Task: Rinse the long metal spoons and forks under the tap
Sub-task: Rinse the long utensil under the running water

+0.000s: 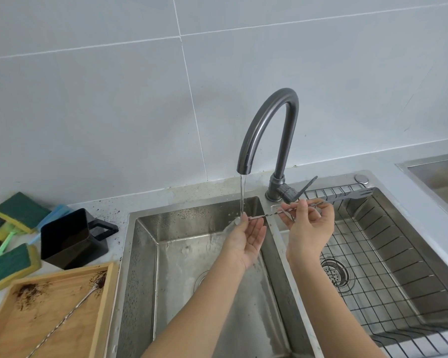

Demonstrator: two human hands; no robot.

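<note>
Your right hand (309, 226) pinches the long fork (303, 205) mid-handle, while your left hand (248, 232), fingers relaxed, supports its far end under the tap's (267, 127) stream so water runs along it. Another spoon (70, 310) waits left of both hands.

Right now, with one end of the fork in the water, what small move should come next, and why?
Probably slide the fork leftward through the stream. Only its end by the left hand is under it; the prongs, past the right hand, are over the rack, apparently dry.
</note>
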